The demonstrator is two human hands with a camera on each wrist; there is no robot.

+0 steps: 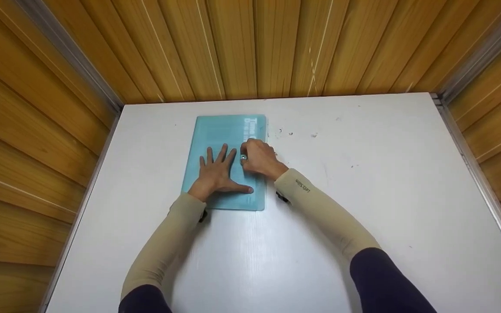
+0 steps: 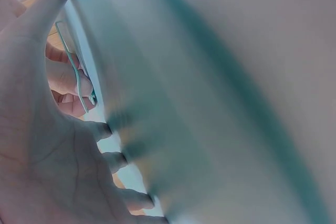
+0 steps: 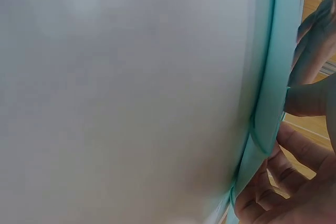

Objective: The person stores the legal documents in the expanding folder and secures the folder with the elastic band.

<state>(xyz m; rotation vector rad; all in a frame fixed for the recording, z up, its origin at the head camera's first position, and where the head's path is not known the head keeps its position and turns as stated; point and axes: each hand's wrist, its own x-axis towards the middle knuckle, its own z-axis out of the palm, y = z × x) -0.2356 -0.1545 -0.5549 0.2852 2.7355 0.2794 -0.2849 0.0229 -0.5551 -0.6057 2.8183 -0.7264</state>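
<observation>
A teal plastic document folder (image 1: 222, 130) with white lettering near its upper right corner lies on the white table. My left hand (image 1: 216, 177) rests on it, palm down with fingers and thumb spread; the left wrist view shows the fingertips (image 2: 119, 161) touching its surface. At the folder's right side, my right hand (image 1: 259, 156) has its fingers curled and pinches the folder's flap. A thin teal flap edge (image 2: 73, 66) stands raised between those fingers. One small shiny round spot (image 1: 243, 157) shows beside the right thumb. The right wrist view shows the folder's edge (image 3: 270, 87) side-on.
The white table (image 1: 363, 195) carries a few small dark marks (image 1: 291, 133) right of the folder. Wood-patterned panels (image 1: 233, 48) stand behind the table and along both sides, with grey metal rails (image 1: 72, 52) at the corners.
</observation>
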